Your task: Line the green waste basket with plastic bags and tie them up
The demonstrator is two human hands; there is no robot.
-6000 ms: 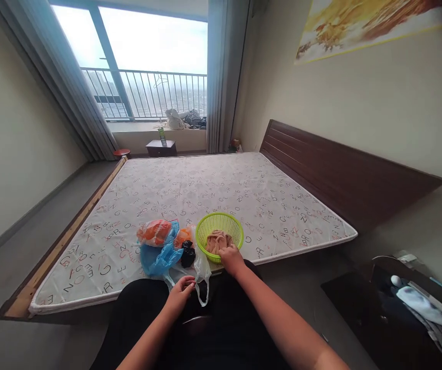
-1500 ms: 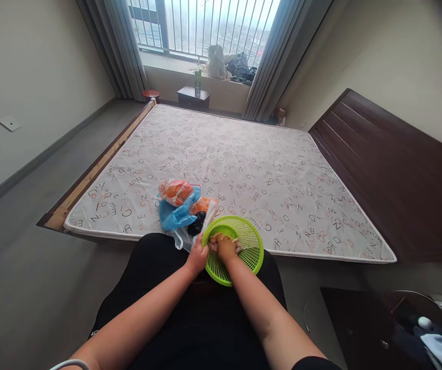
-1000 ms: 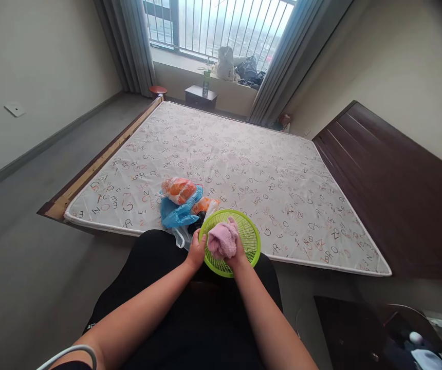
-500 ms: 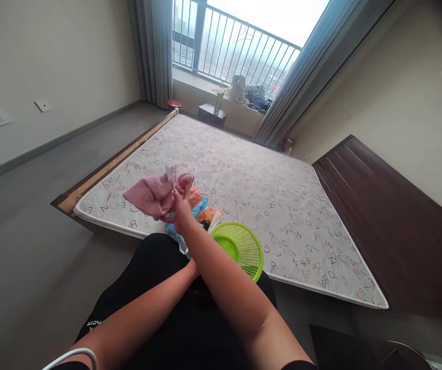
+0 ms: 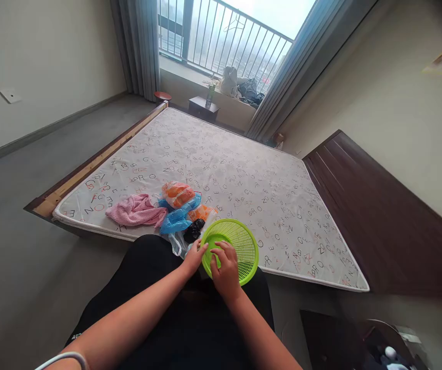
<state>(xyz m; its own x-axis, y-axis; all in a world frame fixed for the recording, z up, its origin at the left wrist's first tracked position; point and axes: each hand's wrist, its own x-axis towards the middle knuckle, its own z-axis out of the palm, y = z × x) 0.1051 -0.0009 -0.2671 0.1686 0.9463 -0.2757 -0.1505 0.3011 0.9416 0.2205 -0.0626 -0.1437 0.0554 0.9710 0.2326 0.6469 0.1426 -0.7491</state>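
Note:
A bright green plastic basket (image 5: 249,246) rests tilted at my lap, by the near edge of the mattress. My left hand (image 5: 195,257) grips its left rim, thumb on the inner side. Over the basket's opening is my right hand (image 5: 226,270), its fingers bent and apart with nothing visible between them. A crumpled pink towel (image 5: 134,210) lies on the mattress to the left. Between towel and basket sits a pile of plastic bags: orange-and-white (image 5: 178,195), blue (image 5: 178,216), black (image 5: 194,231) and a clear whitish one (image 5: 177,245).
The letter-print mattress (image 5: 224,159) lies on a bed with a wooden side rail (image 5: 101,154) and dark headboard (image 5: 379,210). A small dark nightstand (image 5: 203,109) and a red stool (image 5: 162,96) stand beyond. Dark items lie on the floor at lower right.
The pink towel has left my right hand and now lies on the mattress. My right hand has come back to the basket, and my left hand now shows at its rim.

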